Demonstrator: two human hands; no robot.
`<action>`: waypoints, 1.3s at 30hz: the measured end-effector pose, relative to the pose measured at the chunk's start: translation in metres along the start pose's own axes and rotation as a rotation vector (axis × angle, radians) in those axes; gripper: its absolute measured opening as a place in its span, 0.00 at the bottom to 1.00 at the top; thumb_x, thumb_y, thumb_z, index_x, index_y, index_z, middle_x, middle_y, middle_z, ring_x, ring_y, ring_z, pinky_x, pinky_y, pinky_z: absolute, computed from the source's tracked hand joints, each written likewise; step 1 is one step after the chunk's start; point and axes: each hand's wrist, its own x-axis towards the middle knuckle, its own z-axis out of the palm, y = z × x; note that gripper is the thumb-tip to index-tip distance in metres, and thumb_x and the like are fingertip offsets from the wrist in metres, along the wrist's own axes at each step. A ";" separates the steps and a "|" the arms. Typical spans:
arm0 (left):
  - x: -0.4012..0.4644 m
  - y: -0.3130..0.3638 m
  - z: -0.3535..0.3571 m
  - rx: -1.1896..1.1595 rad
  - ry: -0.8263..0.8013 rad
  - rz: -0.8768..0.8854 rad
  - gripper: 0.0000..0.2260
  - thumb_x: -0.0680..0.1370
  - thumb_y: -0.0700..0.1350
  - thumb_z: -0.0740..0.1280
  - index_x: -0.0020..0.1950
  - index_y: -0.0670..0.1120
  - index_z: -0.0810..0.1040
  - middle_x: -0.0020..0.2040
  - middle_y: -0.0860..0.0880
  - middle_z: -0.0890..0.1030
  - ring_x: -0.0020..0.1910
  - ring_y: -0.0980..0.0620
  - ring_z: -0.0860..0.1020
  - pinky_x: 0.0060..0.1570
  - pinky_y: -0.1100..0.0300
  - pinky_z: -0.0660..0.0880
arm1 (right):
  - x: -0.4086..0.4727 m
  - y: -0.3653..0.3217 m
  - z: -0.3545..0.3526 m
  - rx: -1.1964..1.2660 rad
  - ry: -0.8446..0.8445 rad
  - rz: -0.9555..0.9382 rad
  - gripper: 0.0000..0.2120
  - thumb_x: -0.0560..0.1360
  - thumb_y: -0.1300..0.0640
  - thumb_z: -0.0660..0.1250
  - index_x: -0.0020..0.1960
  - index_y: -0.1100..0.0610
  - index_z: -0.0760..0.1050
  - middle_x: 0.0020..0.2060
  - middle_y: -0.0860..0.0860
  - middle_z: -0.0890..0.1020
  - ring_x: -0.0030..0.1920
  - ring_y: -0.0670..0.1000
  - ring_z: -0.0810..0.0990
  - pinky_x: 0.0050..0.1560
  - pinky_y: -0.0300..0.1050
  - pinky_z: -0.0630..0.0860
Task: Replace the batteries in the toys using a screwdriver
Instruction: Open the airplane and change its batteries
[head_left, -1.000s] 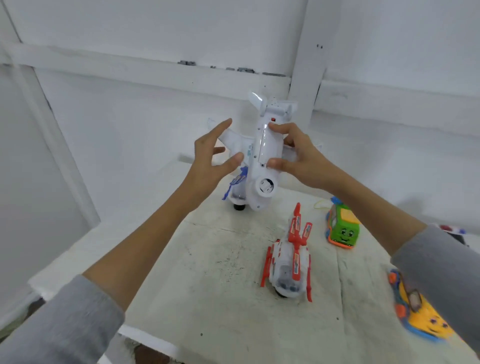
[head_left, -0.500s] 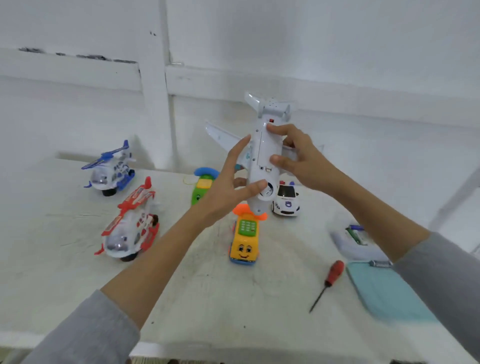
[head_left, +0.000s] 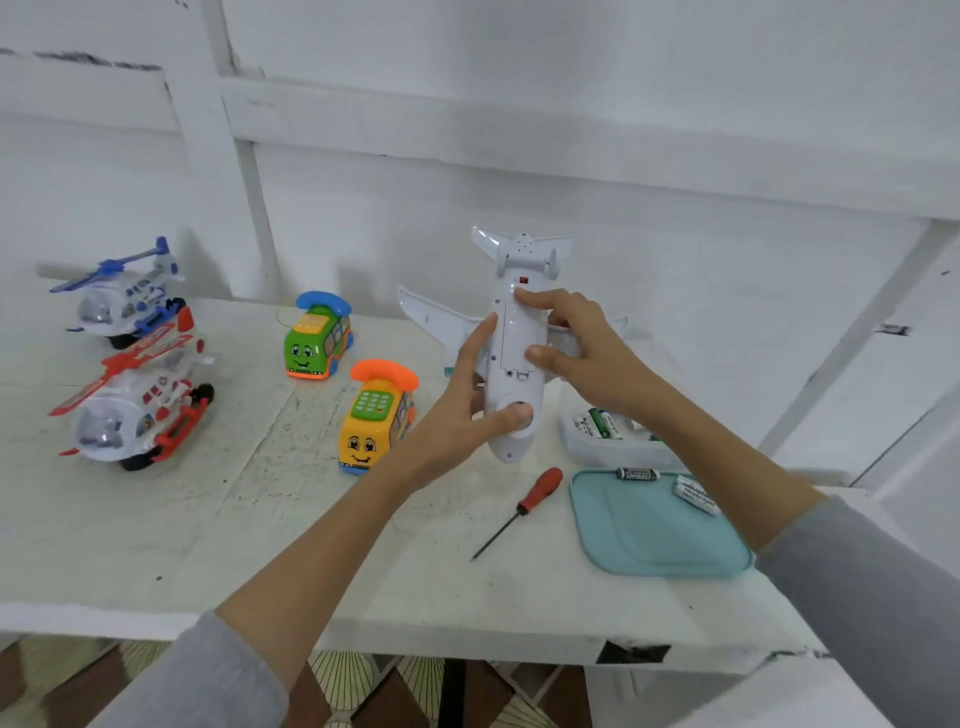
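Above the white table (head_left: 218, 551), the white plastic toy aeroplane (head_left: 514, 364) stays belly-up; left hand (head_left: 457, 415) has now closed round its nose, right hand (head_left: 582, 343) pinching the fuselage. Red-handled screwdriver (head_left: 519, 512) lies untouched below, so unscrewing probably comes next.

A white toy plane (head_left: 517, 358) is held nose-down and belly-out above the worktop (head_left: 260, 545), its battery cover closed, while a red-handled screwdriver (head_left: 522, 509) lies just below it, with loose batteries (head_left: 693, 494) on a teal lid (head_left: 654, 530) beside.
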 end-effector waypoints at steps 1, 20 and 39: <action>0.000 -0.004 0.003 -0.001 0.002 -0.009 0.38 0.77 0.42 0.68 0.74 0.65 0.47 0.69 0.57 0.67 0.60 0.64 0.76 0.50 0.69 0.75 | -0.003 0.003 0.001 0.002 -0.005 -0.008 0.21 0.75 0.58 0.66 0.64 0.44 0.64 0.55 0.57 0.72 0.59 0.55 0.67 0.64 0.51 0.66; -0.015 -0.056 0.007 0.089 0.250 -0.009 0.37 0.72 0.50 0.73 0.67 0.76 0.53 0.75 0.57 0.61 0.68 0.54 0.70 0.60 0.59 0.74 | -0.033 0.031 0.016 -0.223 0.047 -0.105 0.18 0.72 0.61 0.70 0.61 0.57 0.74 0.50 0.55 0.74 0.51 0.51 0.72 0.52 0.40 0.67; -0.033 -0.093 0.011 -0.115 0.226 0.011 0.34 0.77 0.42 0.65 0.74 0.63 0.52 0.79 0.54 0.51 0.76 0.55 0.57 0.74 0.48 0.59 | -0.090 0.070 0.065 -0.308 -0.293 0.077 0.09 0.70 0.61 0.71 0.50 0.57 0.81 0.50 0.52 0.80 0.49 0.52 0.66 0.48 0.39 0.60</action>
